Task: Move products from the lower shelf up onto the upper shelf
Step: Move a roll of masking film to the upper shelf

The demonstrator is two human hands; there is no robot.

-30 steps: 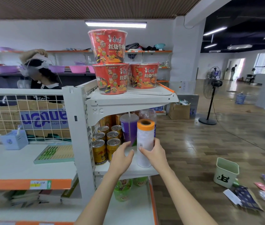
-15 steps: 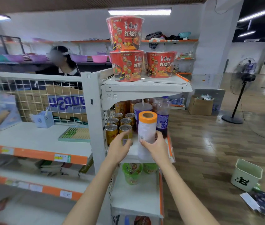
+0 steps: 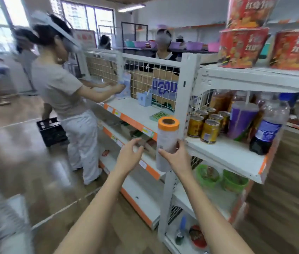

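My right hand (image 3: 177, 158) grips a white roll with an orange cap (image 3: 167, 142), held upright in the air just left of the white shelf post (image 3: 187, 99). A short way to the left of the roll, my left hand (image 3: 129, 155) hovers with fingers loosely spread and holds nothing. The lower shelf (image 3: 223, 153) carries gold cans (image 3: 207, 125), a purple cup (image 3: 241, 120) and a dark soda bottle (image 3: 267, 125). The upper shelf (image 3: 255, 77) bears red noodle bowls (image 3: 242, 46), one stacked on another.
A person in a beige top and white trousers (image 3: 68, 99) stands at the long side shelving (image 3: 136, 110) on the left, with a black basket (image 3: 50, 131) by their legs. Green bowls (image 3: 207, 176) sit on the shelf below. Another person (image 3: 163, 44) stands behind the wire mesh.
The roll has come off the lower shelf and out to the left of the post in my right hand. My left hand has let go of it. The view has swung left.
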